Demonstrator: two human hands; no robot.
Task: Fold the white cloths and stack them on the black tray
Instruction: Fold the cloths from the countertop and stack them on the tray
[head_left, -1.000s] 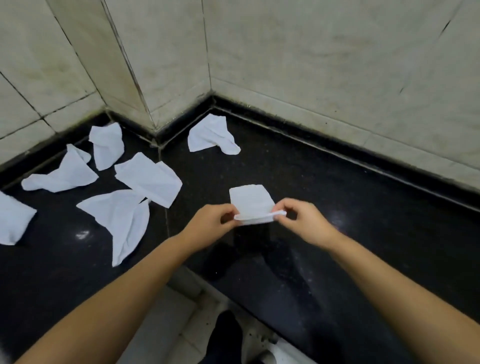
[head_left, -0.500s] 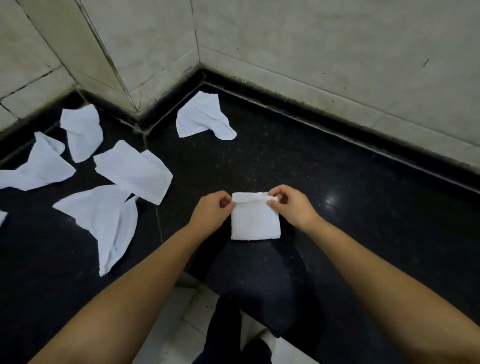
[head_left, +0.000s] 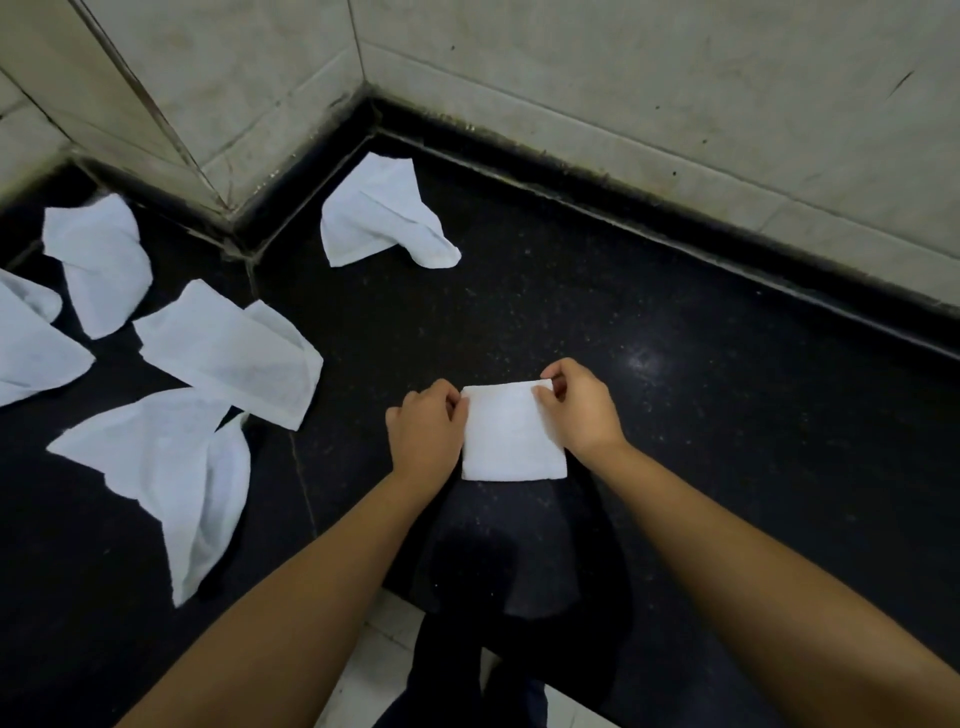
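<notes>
A small folded white cloth (head_left: 511, 434) lies flat on the black counter (head_left: 675, 426), a neat rectangle. My left hand (head_left: 423, 431) pinches its far left corner and my right hand (head_left: 582, 402) pinches its far right corner, fingers curled at the top edge. Several unfolded white cloths lie loose: one near the back corner (head_left: 382, 213), one crumpled at the left (head_left: 101, 260), one flat sheet (head_left: 234, 358), one long draped piece (head_left: 176, 478), and one at the left edge (head_left: 26, 343). No black tray is in view.
Pale tiled walls (head_left: 623, 93) close in the counter at the back and left, with a dark raised rim along them. The counter's front edge (head_left: 395, 592) runs just under my forearms, with light floor tiles and dark trousers below.
The cloth was held up with its near edge raised; it now lies flat on the counter, folded towards me, with both hands at its far corners. The camera tilted down.
</notes>
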